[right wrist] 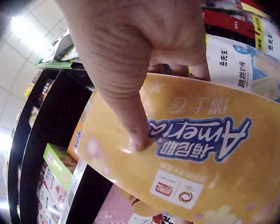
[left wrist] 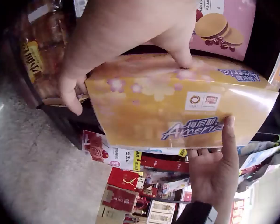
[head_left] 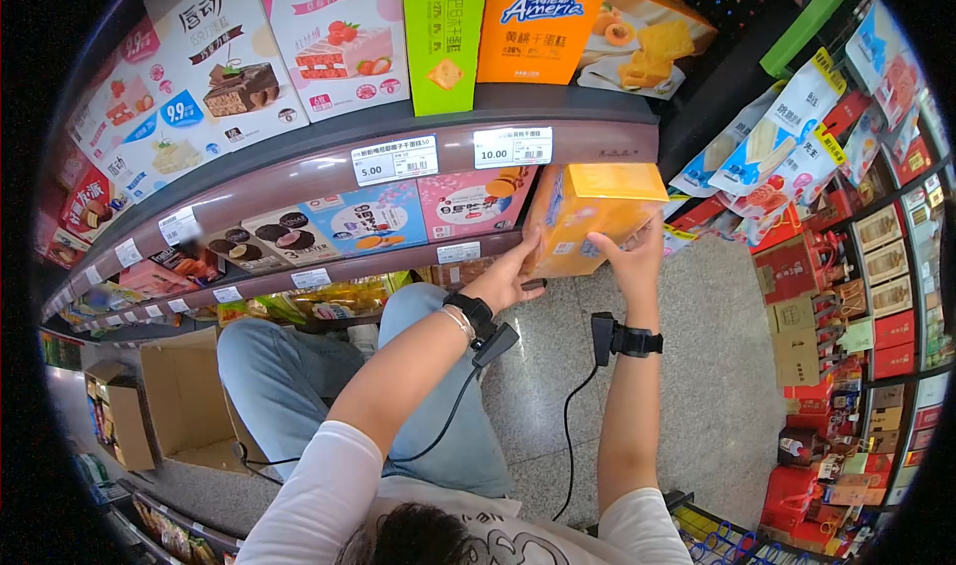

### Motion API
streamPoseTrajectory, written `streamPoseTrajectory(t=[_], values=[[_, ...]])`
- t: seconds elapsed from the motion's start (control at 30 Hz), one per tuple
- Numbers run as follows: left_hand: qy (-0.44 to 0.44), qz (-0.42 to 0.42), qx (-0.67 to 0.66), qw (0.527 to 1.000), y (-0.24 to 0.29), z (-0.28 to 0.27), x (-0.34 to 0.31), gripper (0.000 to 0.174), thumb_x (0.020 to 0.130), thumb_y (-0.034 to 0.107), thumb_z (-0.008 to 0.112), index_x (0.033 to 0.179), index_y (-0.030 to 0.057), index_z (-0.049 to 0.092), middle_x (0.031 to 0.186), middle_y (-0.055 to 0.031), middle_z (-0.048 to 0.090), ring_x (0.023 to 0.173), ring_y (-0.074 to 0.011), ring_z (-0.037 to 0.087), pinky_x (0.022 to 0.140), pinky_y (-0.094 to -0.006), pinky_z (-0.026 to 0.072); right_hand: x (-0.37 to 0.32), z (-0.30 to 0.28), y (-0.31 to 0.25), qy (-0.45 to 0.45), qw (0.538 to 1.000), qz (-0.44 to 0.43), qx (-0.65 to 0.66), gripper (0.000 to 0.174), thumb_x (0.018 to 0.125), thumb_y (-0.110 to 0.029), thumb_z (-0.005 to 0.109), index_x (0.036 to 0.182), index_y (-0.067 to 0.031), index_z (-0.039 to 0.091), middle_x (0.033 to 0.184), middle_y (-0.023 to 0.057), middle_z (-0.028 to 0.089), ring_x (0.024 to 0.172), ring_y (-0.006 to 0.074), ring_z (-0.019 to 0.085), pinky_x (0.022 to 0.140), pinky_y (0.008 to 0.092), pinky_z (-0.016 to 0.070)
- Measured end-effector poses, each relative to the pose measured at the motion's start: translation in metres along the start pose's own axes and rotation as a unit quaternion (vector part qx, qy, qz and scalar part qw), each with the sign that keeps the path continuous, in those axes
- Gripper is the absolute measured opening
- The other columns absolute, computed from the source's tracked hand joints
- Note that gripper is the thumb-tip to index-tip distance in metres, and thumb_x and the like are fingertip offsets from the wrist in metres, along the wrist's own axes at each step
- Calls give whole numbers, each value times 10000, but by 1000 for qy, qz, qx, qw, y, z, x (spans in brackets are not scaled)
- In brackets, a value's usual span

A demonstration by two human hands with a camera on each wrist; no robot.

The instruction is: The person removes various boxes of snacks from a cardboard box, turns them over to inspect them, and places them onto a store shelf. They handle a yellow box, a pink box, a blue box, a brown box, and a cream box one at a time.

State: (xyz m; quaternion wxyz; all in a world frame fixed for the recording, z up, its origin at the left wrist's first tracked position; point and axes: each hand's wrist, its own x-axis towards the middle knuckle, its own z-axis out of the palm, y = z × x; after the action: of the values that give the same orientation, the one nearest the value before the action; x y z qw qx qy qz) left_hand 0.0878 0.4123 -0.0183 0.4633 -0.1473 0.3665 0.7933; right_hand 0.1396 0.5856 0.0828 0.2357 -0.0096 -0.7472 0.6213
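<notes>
Both hands hold a yellow-orange Ameria box (head_left: pixel 588 217) at the right end of the shelf unit, in front of the lower shelf. The left hand (head_left: pixel 510 274) lies against the box's left side, its thumb and fingers spread at the edge in the left wrist view. On the other side, the right hand (head_left: pixel 629 256) grips the box (right wrist: pixel 196 144), thumb pressed on the printed face and fingers behind it. Blossom prints and a blue logo show on the box (left wrist: pixel 177 107).
The upper shelf carries an orange Ameria box (head_left: pixel 533 27), a green box (head_left: pixel 443 42) and white cake boxes (head_left: pixel 344 47). Pink (head_left: pixel 476 202) and blue (head_left: pixel 370 217) boxes stand below. Hanging packets (head_left: pixel 777 157) are at right, an open carton (head_left: pixel 189 396) at lower left.
</notes>
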Motion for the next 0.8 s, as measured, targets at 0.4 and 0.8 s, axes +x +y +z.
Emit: streamPoseTrajectory(t=[0.4, 0.8], values=[[-27, 42, -28, 998, -3, -1, -8, 633, 851, 511, 643, 1367, 210, 432, 1365, -52, 424, 1296, -257, 372, 1082, -531, 287, -1, 1, 1, 0, 999, -11, 30, 739, 683, -10, 810, 1288, -38, 387, 1223, 87, 532, 1136, 195, 541, 947, 324, 458], [-70, 55, -41, 995, -1, -12, 12, 617, 827, 507, 675, 1302, 191, 440, 1361, -24, 439, 1293, -252, 388, 1076, -534, 259, -3, 3, 0, 0, 1000, -6, 24, 751, 687, -2, 802, 1301, -39, 371, 1238, 91, 524, 1139, 196, 540, 956, 328, 453]])
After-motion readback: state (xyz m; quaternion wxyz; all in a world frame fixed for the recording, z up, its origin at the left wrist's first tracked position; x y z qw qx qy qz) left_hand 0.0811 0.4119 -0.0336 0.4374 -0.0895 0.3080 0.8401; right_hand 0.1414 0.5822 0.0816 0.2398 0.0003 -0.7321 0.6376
